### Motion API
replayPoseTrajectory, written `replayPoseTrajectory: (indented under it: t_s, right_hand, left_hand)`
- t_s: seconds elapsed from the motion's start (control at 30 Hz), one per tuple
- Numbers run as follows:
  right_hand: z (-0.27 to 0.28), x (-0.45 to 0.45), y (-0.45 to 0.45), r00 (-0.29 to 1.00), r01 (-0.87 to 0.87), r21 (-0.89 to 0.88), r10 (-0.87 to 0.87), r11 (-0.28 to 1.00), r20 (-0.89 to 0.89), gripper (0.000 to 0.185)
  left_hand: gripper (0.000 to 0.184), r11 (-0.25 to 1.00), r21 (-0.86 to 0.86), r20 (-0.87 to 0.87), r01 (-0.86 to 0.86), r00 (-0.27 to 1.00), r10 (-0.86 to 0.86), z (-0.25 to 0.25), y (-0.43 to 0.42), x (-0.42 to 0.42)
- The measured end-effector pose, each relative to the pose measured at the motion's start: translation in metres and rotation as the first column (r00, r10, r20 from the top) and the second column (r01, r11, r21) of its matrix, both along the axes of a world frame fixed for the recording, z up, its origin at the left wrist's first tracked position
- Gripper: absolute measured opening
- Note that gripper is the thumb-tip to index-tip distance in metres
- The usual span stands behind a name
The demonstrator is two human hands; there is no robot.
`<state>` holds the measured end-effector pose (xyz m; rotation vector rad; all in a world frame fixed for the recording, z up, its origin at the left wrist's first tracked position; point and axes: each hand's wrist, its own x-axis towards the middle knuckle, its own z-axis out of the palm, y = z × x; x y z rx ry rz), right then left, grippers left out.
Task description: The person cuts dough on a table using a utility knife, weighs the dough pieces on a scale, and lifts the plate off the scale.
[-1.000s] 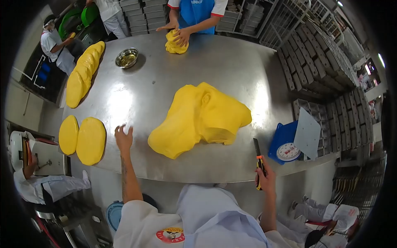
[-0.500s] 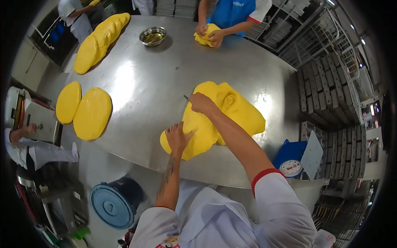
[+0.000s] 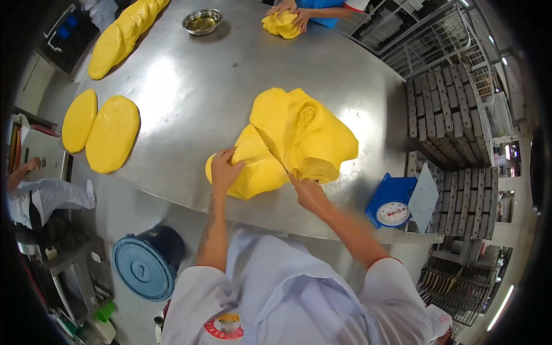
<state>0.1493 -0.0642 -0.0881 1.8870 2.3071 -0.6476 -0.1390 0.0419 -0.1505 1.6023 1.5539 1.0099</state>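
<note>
a large yellow slab of dough [image 3: 316, 135] is lying on the steel table [image 3: 195, 109] in front of the person, its top bulging into folds. the left hand [image 3: 226, 171] is resting on the slab's left end, thumb and fingers standing apart. the right hand [image 3: 309, 192] is clenching a knife [image 3: 268, 142] at the slab's near side, hiding the handle, while the blade is slanting away and leftward along a slit in the dough; how deep it is reaching, i cannot tell. two flat dough ovals [image 3: 112, 135] are lying side by side to the left, and a long folded dough piece [image 3: 123, 40] is stretching beyond them. at the far side, a metal bowl [image 3: 202, 23] is holding some liquid, and a co-worker's hands [image 3: 301, 22] are grasping a smaller yellow lump [image 3: 280, 26]. a blue scale [image 3: 391, 198] is standing near the table's right edge, and a lidded blue bin [image 3: 144, 269] is sitting on the floor.
</note>
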Motion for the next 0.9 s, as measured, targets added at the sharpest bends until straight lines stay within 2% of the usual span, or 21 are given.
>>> replayPoseTrajectory:
  t_s: [0.03, 0.1, 0.13, 0.17, 0.23, 0.27, 0.3, 0.33, 0.37, 0.4, 0.43, 0.47, 0.57, 0.6, 0.7, 0.77, 0.83, 0.87, 0.9]
  right_hand:
    - [0.017, -0.002, -0.016, 0.997, 0.062, -0.149, -0.054, 0.987, 0.056, 0.066]
    - [0.025, 0.016, -0.064, 0.989, 0.112, -0.135, -0.124, 0.984, -0.080, 0.062]
    - [0.044, 0.022, -0.088, 0.988, 0.134, -0.210, -0.147, 0.968, -0.047, 0.060]
    - [0.062, 0.030, -0.098, 0.987, 0.152, -0.273, -0.160, 0.950, -0.010, 0.057]
    - [0.062, 0.056, -0.102, 0.982, 0.187, -0.116, -0.189, 0.976, -0.006, 0.056]
    - [0.077, 0.049, -0.097, 0.979, 0.205, -0.050, -0.206, 0.977, -0.009, 0.055]
    - [0.088, 0.045, -0.080, 0.972, 0.217, -0.008, -0.217, 0.976, -0.086, 0.055]
    - [0.123, 0.024, -0.030, 0.961, 0.231, 0.040, -0.221, 0.972, -0.164, 0.054]
    - [0.131, 0.005, 0.009, 0.963, 0.218, 0.126, -0.193, 0.968, -0.188, 0.054]
    - [0.102, -0.003, 0.049, 0.970, 0.113, 0.222, -0.059, 0.968, -0.235, 0.053]
    - [0.097, -0.024, 0.092, 0.986, 0.018, 0.179, 0.012, 0.984, -0.163, 0.051]
    - [0.078, -0.044, 0.130, 0.986, -0.022, 0.156, 0.047, 0.987, -0.159, 0.050]
    - [0.041, -0.082, 0.178, 0.978, -0.087, 0.012, 0.088, 0.996, -0.187, 0.049]
    - [0.036, -0.088, 0.182, 0.976, -0.106, -0.050, 0.095, 0.993, -0.198, 0.049]
    - [0.035, -0.069, 0.129, 0.989, -0.145, -0.075, 0.143, 0.987, -0.030, 0.053]
    - [0.031, -0.015, 0.054, 0.981, -0.188, -0.022, 0.187, 0.982, -0.045, 0.062]
    - [0.028, 0.039, -0.029, 0.995, -0.104, -0.164, 0.103, 0.981, -0.014, 0.071]
    - [0.020, 0.062, -0.075, 0.989, -0.114, -0.186, 0.129, 0.976, 0.074, 0.068]
    - [0.022, 0.076, -0.120, 0.991, -0.081, -0.208, 0.101, 0.975, 0.086, 0.062]
  left_hand:
    - [0.045, 0.999, -0.030, 0.054, 0.016, 0.998, -0.014, 0.008, 0.000, -0.004]
    - [0.053, 0.978, -0.185, 0.115, 0.096, 0.990, -0.076, 0.015, 0.001, -0.014]
    - [0.057, 0.957, -0.254, 0.148, 0.140, 0.983, -0.105, 0.019, 0.006, -0.017]
    - [0.062, 0.951, -0.267, 0.047, 0.159, 0.987, -0.152, 0.024, 0.017, -0.017]
    - [0.074, 0.931, -0.317, -0.156, 0.182, 0.958, -0.240, 0.028, 0.029, -0.017]
    - [0.078, 0.979, -0.183, -0.136, 0.092, 0.984, -0.118, 0.025, 0.037, -0.009]
    - [0.083, 0.999, -0.053, -0.105, 0.000, 0.994, -0.005, 0.020, 0.050, 0.007]
    - [0.088, 0.992, 0.082, -0.057, -0.100, 0.993, 0.105, 0.018, 0.061, 0.022]
    - [0.086, 0.999, -0.036, -0.221, -0.031, 0.975, 0.023, 0.026, 0.064, 0.032]
    - [0.085, 0.986, -0.167, -0.367, 0.018, 0.927, -0.079, 0.037, 0.061, 0.042]
    - [0.084, 0.954, -0.299, -0.486, 0.036, 0.854, -0.185, 0.043, 0.056, 0.047]
    - [0.075, 0.928, -0.367, -0.417, 0.066, 0.880, -0.227, 0.039, 0.052, 0.043]
    - [0.069, 0.986, -0.130, -0.283, 0.102, 0.950, -0.136, 0.022, 0.014, 0.016]
    - [0.067, 0.989, -0.124, -0.249, 0.077, 0.963, -0.106, 0.021, 0.002, 0.009]
    - [0.064, 0.987, -0.160, -0.126, 0.021, 0.991, -0.041, 0.030, -0.038, -0.009]
    - [0.062, 0.976, -0.217, -0.028, 0.000, 1.000, -0.006, 0.027, -0.050, -0.033]
    - [0.063, 0.995, -0.085, -0.236, 0.050, 0.969, -0.069, 0.019, -0.047, -0.053]
    - [0.063, 0.997, -0.016, -0.343, 0.077, 0.936, -0.078, 0.018, -0.043, -0.061]
    - [0.064, 0.980, -0.180, -0.263, 0.081, 0.956, -0.127, 0.026, -0.030, -0.066]
